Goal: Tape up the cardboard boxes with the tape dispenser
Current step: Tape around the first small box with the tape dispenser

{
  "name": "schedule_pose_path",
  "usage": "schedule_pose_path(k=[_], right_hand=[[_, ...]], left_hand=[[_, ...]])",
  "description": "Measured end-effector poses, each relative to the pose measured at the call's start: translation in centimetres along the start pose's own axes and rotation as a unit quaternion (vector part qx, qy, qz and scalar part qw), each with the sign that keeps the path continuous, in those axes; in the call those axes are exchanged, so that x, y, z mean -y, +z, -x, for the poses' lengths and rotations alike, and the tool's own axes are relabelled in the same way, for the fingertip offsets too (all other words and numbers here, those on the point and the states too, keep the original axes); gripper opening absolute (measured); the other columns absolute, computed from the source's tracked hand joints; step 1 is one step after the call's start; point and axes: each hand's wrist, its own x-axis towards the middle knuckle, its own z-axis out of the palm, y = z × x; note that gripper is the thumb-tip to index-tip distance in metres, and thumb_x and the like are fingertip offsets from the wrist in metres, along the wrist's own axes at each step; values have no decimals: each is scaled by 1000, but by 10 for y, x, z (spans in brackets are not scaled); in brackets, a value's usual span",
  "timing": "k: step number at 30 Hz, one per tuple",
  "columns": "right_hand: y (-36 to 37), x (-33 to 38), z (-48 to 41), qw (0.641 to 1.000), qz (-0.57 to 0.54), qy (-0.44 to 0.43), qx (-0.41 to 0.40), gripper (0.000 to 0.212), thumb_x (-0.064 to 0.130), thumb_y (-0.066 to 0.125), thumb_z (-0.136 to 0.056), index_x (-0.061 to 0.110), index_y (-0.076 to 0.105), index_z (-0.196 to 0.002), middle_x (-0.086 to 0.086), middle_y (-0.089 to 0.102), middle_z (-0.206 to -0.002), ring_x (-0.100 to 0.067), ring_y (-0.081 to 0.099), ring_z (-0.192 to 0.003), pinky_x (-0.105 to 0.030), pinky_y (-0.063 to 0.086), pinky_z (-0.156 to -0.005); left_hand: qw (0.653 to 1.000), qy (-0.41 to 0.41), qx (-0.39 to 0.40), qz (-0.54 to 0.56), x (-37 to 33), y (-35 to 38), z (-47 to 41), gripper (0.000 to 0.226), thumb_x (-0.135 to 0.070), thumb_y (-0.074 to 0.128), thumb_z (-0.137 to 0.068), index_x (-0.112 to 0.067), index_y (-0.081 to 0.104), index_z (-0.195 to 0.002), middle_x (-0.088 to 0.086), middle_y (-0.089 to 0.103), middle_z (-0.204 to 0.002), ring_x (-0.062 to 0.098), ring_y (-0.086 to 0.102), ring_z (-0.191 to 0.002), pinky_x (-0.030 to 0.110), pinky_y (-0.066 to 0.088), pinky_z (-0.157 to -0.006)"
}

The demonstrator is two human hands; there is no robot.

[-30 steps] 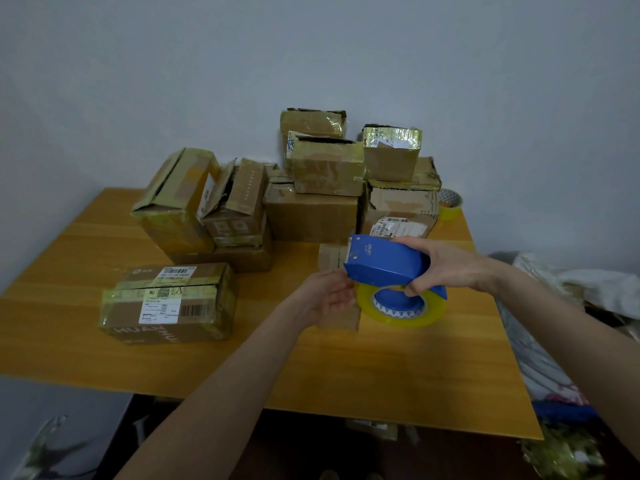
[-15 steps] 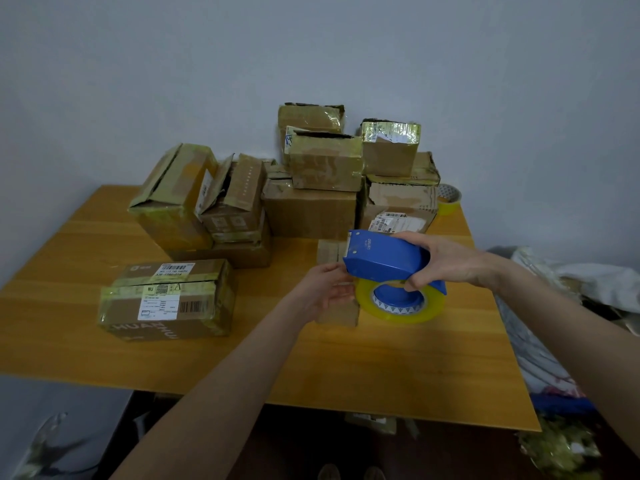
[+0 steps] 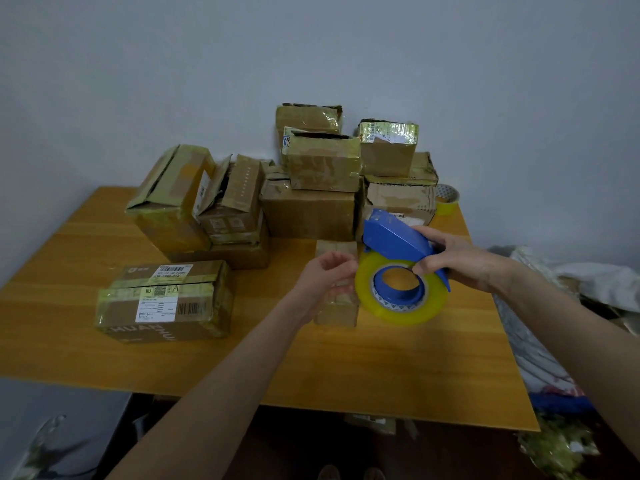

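My right hand [image 3: 457, 258] grips the blue tape dispenser [image 3: 394, 237] by its handle and holds it tilted above the table, so the yellowish tape roll [image 3: 401, 311] faces me. Just left of the roll, my left hand [image 3: 322, 278] hovers with curled fingers, thumb and fingertips close to the roll's edge; I cannot tell whether they touch the tape. Under that hand a small cardboard box [image 3: 337, 311] stands on the table, partly hidden. A taped box with a white label [image 3: 166, 303] lies at the left front.
A pile of several worn cardboard boxes [image 3: 308, 213] fills the back of the wooden table [image 3: 346, 368], against the wall. A spare tape roll [image 3: 446, 199] sits at the back right corner. Bags and cloth [image 3: 540, 341] lie beyond the table's right edge.
My right hand has lifted and tilted the dispenser, turning the roll's face towards me. My left hand has risen slightly off the small box, towards the roll's edge.
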Motion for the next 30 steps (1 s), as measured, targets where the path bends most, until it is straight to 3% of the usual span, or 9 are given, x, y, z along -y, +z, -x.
schedule_pose_path(k=[6,11,14,17,20,23,28,29,30], right_hand=[[-3,0,-2,1000,-6,-4,4,93,26,85,-43,31,55,-132,-9,65,-121,-29,66,-105,-40,55,-87],[-2,2,-2,1000,2,-9,-5,93,28,84,-41,32,56,-129,-6,67,-116,-27,67,-102,-37,56,-83],[-2,3,-2,1000,4,-8,-3,90,29,84,-41,32,58,-126,-5,69,-113,-25,68,-98,-35,56,-80],[-2,3,-2,1000,10,-4,6,84,29,83,-42,30,60,-123,-5,70,-110,-26,69,-97,-35,56,-80],[-2,3,-3,1000,13,0,14,82,29,82,-43,30,60,-122,-7,70,-110,-26,69,-96,-35,56,-80],[-2,6,-5,1000,7,-1,15,82,28,81,-41,30,60,-121,-7,70,-109,-25,69,-93,-34,56,-77],[-5,4,-6,999,-7,6,41,82,26,80,-43,28,60,-123,-8,70,-108,-25,69,-92,-35,56,-77],[-6,2,-5,999,-13,8,46,81,25,80,-45,28,61,-123,-8,70,-109,-26,68,-92,-35,57,-76],[-7,1,-5,998,-22,8,50,80,24,80,-46,28,60,-124,-8,70,-110,-26,68,-92,-34,57,-75]], left_hand=[[986,82,-76,-123,-6,7,-3,5,-13,68,-86,-13,63,-87,0,66,-82,10,64,-75,24,56,-73],[953,166,-100,-233,-7,9,-3,16,-11,68,-87,-24,65,-79,-5,65,-72,3,62,-63,18,55,-63],[905,233,-120,-335,-5,10,-3,18,-10,67,-87,-26,64,-79,-11,63,-72,0,58,-61,18,53,-61],[844,281,-119,-441,-6,7,-3,3,-13,67,-87,-15,67,-85,-6,62,-77,2,54,-61,24,53,-62],[779,309,-102,-535,-11,2,-5,5,-18,66,-87,-13,67,-86,-4,62,-81,7,56,-65,28,54,-64],[747,314,-93,-579,-17,-1,-8,6,-20,66,-87,-15,65,-87,-8,59,-82,6,54,-67,28,54,-65],[745,298,-96,-589,-28,-9,-13,3,-18,65,-87,-16,63,-87,-12,56,-81,6,56,-66,29,55,-66],[760,290,-88,-575,-29,-10,-13,2,-17,64,-88,-17,62,-87,-11,58,-80,7,58,-65,29,56,-66],[795,274,-83,-534,-29,-11,-12,3,-16,61,-90,-17,61,-87,-9,60,-80,8,61,-63,29,57,-65]])
